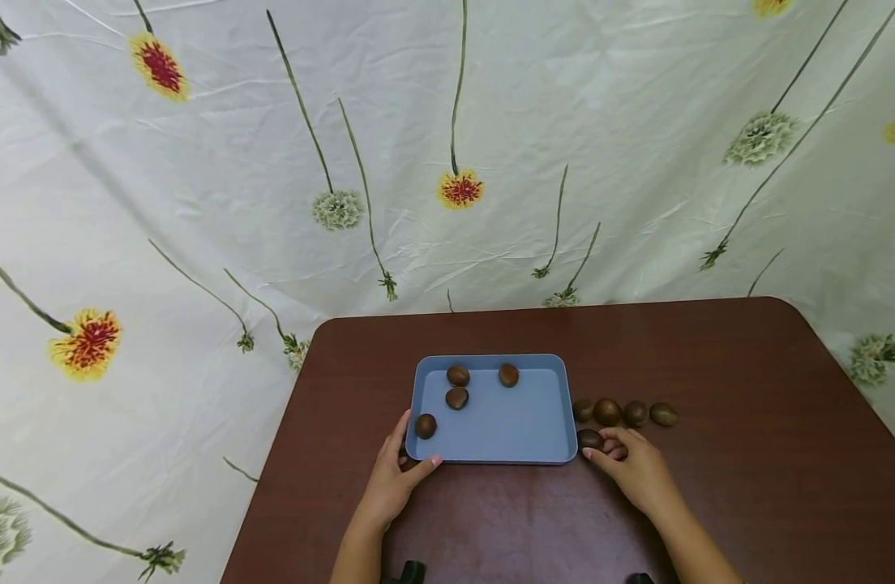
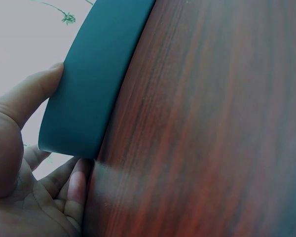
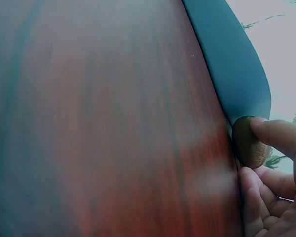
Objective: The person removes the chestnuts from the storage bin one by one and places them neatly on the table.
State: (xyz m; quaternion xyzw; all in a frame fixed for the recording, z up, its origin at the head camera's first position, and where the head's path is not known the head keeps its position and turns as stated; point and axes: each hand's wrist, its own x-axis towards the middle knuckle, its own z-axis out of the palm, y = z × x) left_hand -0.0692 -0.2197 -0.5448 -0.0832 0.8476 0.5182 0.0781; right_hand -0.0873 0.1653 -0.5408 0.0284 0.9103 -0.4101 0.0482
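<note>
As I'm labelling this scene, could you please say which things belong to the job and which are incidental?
Job:
blue tray
chestnut pinched by right hand
four chestnuts inside tray
four chestnuts beside tray

Incidental:
flower-print cloth
brown table
black objects, bottom edge

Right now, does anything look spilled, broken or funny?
Nothing stands out: no spill or damage shows. The blue tray holds four brown nuts, four more line up beside it, and the right hand pinches another nut.

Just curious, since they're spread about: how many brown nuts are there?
9 glossy brown rounded nuts: four in the shallow blue rectangular tray, four nuts lined up right of it, one nut pinched by the right fingers. Any behind the fingers would be hidden.
</note>
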